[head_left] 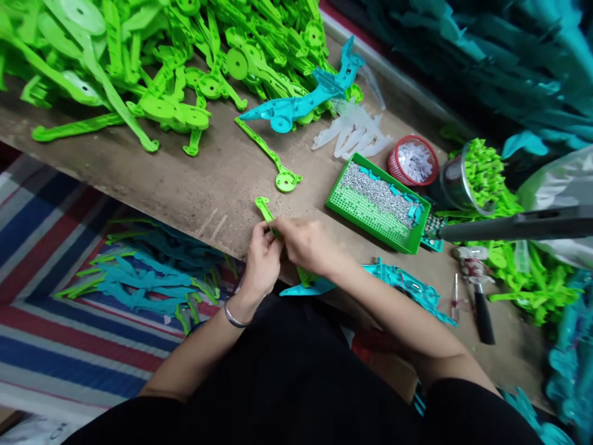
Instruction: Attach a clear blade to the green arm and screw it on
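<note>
Close together at the near edge of the bench, my left hand (263, 258) and my right hand (306, 244) both close on one long green plastic part (264, 209). Its hooked end sticks out beyond my fingers, while its middle is hidden by them. Under my right hand, a blue plastic part (308, 288) shows at the bench edge; whether it is joined to the green one I cannot tell. Just past my hands lies another green arm with a round disc end (286, 180). A blue plastic piece (296, 110) rests beyond it against the green pile.
A big heap of green parts (162, 108) covers the back left. To the right stand a green basket of small metal pieces (375, 204), a red basket (412, 161), a metal tin (463, 179) and a hammer (482, 303). Blue-green assemblies (143, 278) lie on striped sheeting below left.
</note>
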A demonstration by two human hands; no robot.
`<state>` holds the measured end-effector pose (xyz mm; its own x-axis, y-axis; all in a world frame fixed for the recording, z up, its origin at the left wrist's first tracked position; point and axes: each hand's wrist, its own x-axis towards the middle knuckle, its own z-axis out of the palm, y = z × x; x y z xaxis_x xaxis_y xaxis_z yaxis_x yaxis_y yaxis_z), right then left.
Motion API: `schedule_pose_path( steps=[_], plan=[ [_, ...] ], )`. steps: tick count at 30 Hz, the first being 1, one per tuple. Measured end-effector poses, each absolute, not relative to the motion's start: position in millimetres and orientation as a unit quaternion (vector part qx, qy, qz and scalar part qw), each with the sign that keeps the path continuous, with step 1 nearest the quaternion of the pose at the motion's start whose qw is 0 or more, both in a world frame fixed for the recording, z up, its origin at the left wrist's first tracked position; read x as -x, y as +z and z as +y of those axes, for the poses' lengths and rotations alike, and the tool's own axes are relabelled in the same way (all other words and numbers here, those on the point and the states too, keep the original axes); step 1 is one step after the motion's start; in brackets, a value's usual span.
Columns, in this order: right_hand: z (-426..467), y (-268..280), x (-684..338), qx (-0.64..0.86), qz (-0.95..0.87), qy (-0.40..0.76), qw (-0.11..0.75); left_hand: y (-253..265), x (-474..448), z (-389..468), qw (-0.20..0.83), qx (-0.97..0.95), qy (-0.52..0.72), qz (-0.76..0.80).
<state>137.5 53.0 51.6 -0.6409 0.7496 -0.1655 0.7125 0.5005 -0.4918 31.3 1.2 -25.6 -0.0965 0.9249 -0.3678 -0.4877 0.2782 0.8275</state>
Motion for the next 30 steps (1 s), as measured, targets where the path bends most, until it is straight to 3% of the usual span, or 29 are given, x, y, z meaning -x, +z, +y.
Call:
schedule_pose_path(
  steps=[3,5,10,15,22,30],
  plan=[
    [57,56,-160,0.485,-0.783,0.352,0.168,-18,-33,6,0.669,-0.204,0.545,0.463],
    [49,63,-176,0.532,-0.746,0.347,0.201,-15,-33,7,0.679,-0.197,0.535,0.462],
    [4,72,-192,0.559,-0.76,0.304,0.132,-8,-27,4,0.699,-0.206,0.504,0.463],
    [-29,53,-186,0.571,-0.786,0.2,0.125,-3,-23,-3,0.73,-0.241,0.461,0.442],
    [-33,29,-184,0.528,-0.83,0.146,0.104,-12,-26,-4,0.702,-0.301,0.46,0.452],
    [-36,22,-192,0.515,-0.811,0.194,0.198,-18,-31,-4,0.664,-0.339,0.478,0.464]
  ],
)
